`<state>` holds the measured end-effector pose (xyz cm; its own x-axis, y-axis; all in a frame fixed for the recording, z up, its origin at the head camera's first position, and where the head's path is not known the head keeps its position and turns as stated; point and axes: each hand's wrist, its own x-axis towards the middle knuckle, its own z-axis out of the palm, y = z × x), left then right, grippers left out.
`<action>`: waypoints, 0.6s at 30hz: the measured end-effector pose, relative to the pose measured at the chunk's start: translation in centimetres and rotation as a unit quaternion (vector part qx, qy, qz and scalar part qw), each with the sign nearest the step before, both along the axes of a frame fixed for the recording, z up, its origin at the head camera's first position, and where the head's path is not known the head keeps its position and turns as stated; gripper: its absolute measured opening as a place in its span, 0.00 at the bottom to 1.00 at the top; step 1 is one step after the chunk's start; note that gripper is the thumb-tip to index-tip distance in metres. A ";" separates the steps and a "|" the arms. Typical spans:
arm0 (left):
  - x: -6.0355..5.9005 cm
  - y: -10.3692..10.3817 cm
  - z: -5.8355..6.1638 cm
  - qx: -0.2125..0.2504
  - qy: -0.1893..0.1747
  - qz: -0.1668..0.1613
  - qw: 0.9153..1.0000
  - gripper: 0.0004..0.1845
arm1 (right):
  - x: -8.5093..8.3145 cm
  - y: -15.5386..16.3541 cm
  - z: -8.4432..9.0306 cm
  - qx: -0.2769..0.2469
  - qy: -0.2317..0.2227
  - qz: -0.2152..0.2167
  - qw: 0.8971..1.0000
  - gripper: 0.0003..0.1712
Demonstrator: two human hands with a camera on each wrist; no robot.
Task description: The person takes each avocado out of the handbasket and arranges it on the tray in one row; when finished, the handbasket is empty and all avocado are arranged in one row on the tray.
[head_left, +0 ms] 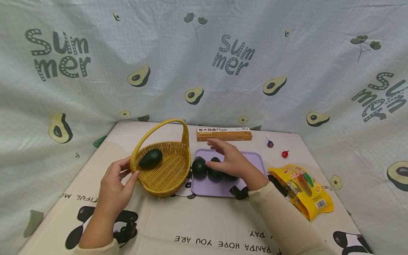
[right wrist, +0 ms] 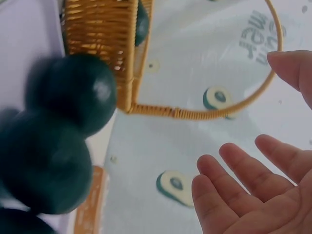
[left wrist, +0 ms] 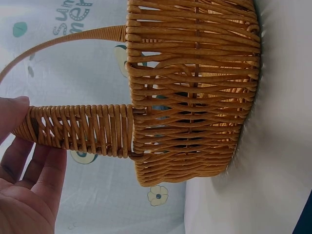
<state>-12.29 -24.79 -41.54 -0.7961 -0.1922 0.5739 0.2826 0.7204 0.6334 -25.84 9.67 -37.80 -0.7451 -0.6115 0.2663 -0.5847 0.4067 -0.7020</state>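
Note:
A woven yellow basket (head_left: 169,173) with a tall handle stands on the table, with one dark green avocado (head_left: 151,158) inside. My left hand (head_left: 125,173) holds the basket at its left rim, where the handle (left wrist: 83,129) passes between thumb and fingers. Right of the basket a purple tray (head_left: 220,187) carries three avocados (head_left: 199,167); my hand partly hides the rightmost one. My right hand (head_left: 216,152) hovers just above them, fingers spread and empty. In the right wrist view the avocados (right wrist: 73,92) lie below the bare palm (right wrist: 253,190).
A long pasta box (head_left: 224,134) lies behind the tray. Two lollipops (head_left: 270,143) lie at the back right, and a yellow snack bag (head_left: 306,191) sits right of the tray. Avocado-print cloth walls enclose the table on three sides.

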 end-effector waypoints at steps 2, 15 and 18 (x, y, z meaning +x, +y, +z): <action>0.0 0.0 0.0 -0.001 0.000 0.000 1.000 0.29 | -0.2 -0.7 0.4 0.010 0.002 0.014 1.000 0.44; 0.0 0.0 0.1 -0.002 -0.002 -0.004 1.000 0.29 | -1.3 -5.6 1.7 0.049 -0.011 0.064 0.997 0.43; 0.0 0.0 0.1 -0.004 -0.003 -0.001 1.000 0.29 | -1.8 -6.6 1.8 0.058 -0.011 0.071 0.996 0.41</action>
<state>-12.32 -24.83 -41.48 -0.7995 -0.1861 0.5711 0.2803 0.7253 0.6288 -27.59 3.10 -36.04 -0.6542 -0.7364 0.1723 -0.6262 0.3997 -0.6694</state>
